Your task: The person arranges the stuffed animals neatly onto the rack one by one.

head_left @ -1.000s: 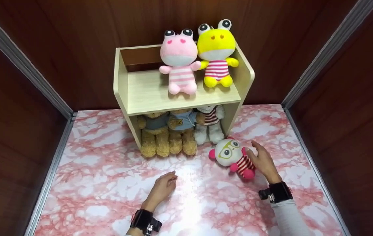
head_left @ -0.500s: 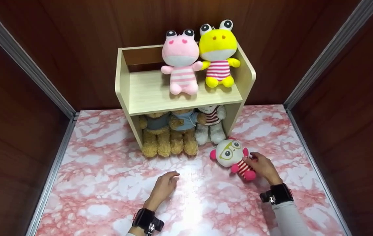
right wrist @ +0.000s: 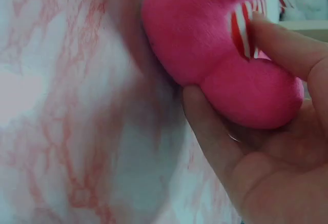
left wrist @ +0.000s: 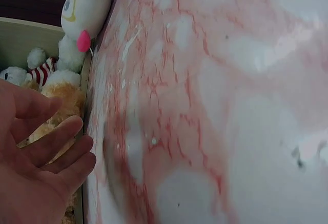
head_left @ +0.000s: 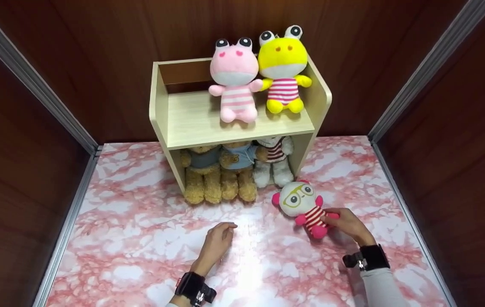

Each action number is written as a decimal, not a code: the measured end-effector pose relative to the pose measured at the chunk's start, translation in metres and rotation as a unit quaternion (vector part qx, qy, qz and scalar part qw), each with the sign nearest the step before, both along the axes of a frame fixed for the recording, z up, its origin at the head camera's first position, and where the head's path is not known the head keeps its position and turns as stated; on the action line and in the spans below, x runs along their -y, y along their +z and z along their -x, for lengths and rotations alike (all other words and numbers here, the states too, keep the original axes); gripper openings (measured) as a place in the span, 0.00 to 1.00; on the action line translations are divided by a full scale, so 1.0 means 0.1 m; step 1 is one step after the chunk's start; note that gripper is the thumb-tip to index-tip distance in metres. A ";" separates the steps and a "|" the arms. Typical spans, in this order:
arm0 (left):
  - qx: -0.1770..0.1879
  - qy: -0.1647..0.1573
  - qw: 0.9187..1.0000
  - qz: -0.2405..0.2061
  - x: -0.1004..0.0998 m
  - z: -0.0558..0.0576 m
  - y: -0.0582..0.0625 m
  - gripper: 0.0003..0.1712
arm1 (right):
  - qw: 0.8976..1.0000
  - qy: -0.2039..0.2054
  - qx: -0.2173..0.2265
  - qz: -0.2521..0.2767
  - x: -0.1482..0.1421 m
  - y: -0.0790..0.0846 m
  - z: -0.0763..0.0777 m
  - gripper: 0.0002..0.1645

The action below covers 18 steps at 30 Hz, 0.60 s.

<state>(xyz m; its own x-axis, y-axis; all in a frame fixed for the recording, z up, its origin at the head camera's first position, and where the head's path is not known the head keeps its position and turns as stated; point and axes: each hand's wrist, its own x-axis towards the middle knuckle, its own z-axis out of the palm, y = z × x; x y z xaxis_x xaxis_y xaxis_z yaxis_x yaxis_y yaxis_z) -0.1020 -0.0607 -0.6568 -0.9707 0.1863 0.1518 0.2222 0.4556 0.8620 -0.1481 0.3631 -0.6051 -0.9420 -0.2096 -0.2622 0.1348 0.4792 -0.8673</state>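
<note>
A plush panda (head_left: 297, 200) with a white head, yellow glasses, pink ears and limbs and a red-striped body lies in front of the shelf's right side. My right hand (head_left: 348, 224) grips its lower body by one leg, thumb on the striped belly. In the right wrist view the pink leg (right wrist: 251, 93) sits between the thumb and the fingers (right wrist: 210, 126). My left hand (head_left: 216, 244) is held over the table left of the panda, holding nothing. The left wrist view shows its fingers (left wrist: 66, 144) loosely bent.
A two-tier wooden shelf (head_left: 191, 136) stands at the back. On its top sit a pink plush frog (head_left: 234, 68) and a yellow plush frog (head_left: 283, 57). Below are two brown teddy bears (head_left: 201, 181) and a white plush (head_left: 273, 168). Dark wood walls (head_left: 451, 128) enclose the marbled table (head_left: 131, 238).
My right hand has come down onto the panda's leg and taken hold of it. The panda has turned slightly, its feet shifting left and forward. My left hand has barely moved.
</note>
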 end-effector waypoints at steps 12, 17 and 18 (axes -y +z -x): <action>0.021 -0.027 0.999 -0.021 -0.12 -0.02 0.03 0.13 | 0.999 -0.031 -0.005 0.024 -0.11 -0.12 -0.18 0.26; 0.014 -0.040 0.999 -0.032 -0.15 -0.02 0.06 0.16 | 0.998 -0.029 -0.015 0.054 -0.01 -0.07 -0.23 0.28; 0.011 -0.043 0.998 -0.033 -0.17 -0.02 0.07 0.17 | 0.997 -0.030 -0.019 0.062 0.02 -0.05 -0.23 0.28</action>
